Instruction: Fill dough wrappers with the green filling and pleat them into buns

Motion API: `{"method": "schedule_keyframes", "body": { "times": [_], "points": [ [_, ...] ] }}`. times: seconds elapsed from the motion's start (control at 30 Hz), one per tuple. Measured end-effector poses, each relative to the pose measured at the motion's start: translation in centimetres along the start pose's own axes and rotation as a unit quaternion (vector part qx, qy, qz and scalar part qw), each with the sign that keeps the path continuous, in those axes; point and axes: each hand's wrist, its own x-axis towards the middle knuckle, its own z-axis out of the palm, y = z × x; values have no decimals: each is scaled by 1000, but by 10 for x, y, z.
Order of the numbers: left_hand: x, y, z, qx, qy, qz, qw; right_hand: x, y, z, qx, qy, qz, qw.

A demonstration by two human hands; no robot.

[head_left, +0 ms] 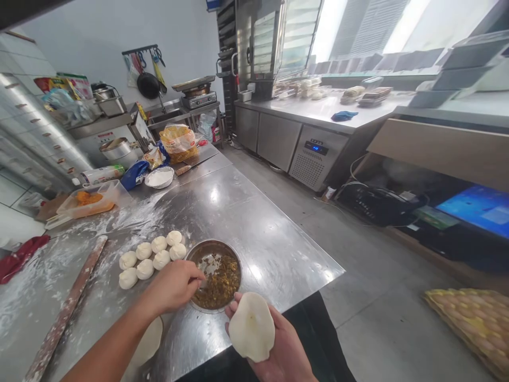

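Note:
My left hand point(177, 284) is closed round what looks like a spoon point(203, 283), whose end dips into a steel bowl point(240, 273) of dark chopped filling point(222, 289). Most of the spoon is hidden by the fingers and filling. On the upturned palm of my right hand point(288, 345) lies a round, flat dough wrapper point(252, 329), its fingers and thumb curled at the rim. Several pleated buns point(145, 269) sit in two rows left of the bowl. Another flat dough wrapper point(149, 342) lies partly behind my left forearm.
A floury rolling pin point(69, 305) lies on the steel table point(274, 233) at left. Farther back are a plastic tub point(115, 193) with orange filling, a white bowl point(159, 178) and a yellow bag point(178, 143). A tray of eggs point(473, 323) rests low at right.

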Motion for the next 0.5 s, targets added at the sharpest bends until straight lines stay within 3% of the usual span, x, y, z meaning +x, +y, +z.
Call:
{"method": "schedule_keyframes", "body": {
  "times": [0.23, 0.4, 0.5],
  "points": [
    [7, -16, -3, -112, -38, -33, 992, -4, -1, 5, -18, 12, -11, 1000],
    [6, -30, -1, -179, -47, -59, 981, -12, -14, 21, -74, 56, -145, 985],
    [2, -33, -6, -201, -37, -67, 977, -15, -25, 41, -74, 94, -185, 975]
  ]
}}
